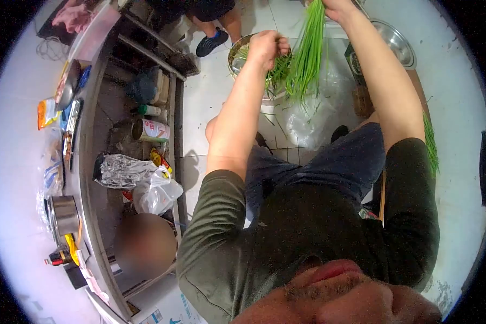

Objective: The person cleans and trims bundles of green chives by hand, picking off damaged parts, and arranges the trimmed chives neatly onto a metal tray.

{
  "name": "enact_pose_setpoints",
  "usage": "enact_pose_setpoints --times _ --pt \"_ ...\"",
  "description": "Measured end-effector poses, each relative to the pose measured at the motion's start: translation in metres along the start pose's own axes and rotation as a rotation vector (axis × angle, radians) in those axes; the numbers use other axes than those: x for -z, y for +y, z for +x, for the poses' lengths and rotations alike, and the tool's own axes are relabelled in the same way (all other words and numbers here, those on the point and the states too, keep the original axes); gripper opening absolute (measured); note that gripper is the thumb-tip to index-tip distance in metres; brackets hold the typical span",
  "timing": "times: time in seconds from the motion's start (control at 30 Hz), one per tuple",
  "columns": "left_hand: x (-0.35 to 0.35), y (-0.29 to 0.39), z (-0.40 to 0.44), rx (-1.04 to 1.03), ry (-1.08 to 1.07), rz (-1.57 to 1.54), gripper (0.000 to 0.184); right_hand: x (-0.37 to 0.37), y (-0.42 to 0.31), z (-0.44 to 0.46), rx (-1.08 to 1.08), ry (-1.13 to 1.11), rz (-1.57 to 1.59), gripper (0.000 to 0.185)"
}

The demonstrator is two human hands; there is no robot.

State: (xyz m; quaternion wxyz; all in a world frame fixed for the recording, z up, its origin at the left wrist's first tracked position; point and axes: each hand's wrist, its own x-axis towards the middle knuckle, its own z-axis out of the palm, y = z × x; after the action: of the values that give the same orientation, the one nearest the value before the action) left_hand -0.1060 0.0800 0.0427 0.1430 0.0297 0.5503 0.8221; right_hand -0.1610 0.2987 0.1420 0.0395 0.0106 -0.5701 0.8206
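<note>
My left hand (265,49) is closed over a round basin (235,56) of cut greens; whatever its curled fingers may hold is too small to make out. At the top edge, my right hand (337,9) grips a bunch of long green stalks (306,59), whose thin ends hang down to the right of my left hand. Below the bunch, a clear plastic bag (308,123) lies on the tiled floor. Only part of my right hand is inside the view.
A metal bowl (392,43) stands at upper right. More green stalks (430,144) lie beside my right arm. On the left, a shelf unit (86,178) holds a can (151,130), plastic bags and a pot (65,214). Another person's legs and dark shoe (211,42) are at the top.
</note>
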Motion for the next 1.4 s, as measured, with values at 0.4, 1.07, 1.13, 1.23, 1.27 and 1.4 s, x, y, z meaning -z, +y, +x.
enact_pose_setpoints --times 0.4,1.07,1.13,1.23,1.27,1.4 --pt "0.047 -0.003 0.006 -0.668 0.438 1.395 0.026 -0.022 0.009 0.054 0.058 0.133 0.071 0.011" --pt "-0.009 0.013 -0.015 -0.544 0.099 0.905 0.021 -0.036 0.004 0.054 0.031 0.199 0.073 0.009" --pt "-0.008 0.014 -0.009 -0.517 0.126 0.891 0.019 -0.034 0.004 0.058 0.033 0.170 0.041 0.009" --pt "-0.002 0.011 -0.001 -0.465 0.105 0.816 0.018 -0.032 0.002 0.054 0.026 0.175 0.027 0.009" --pt "0.002 0.007 0.006 -0.466 0.073 0.762 0.019 -0.033 0.000 0.052 0.024 0.182 0.027 0.009" --pt "-0.007 0.020 -0.009 -0.325 -0.058 0.501 0.026 -0.027 0.008 0.064 0.076 0.193 0.002 0.011"
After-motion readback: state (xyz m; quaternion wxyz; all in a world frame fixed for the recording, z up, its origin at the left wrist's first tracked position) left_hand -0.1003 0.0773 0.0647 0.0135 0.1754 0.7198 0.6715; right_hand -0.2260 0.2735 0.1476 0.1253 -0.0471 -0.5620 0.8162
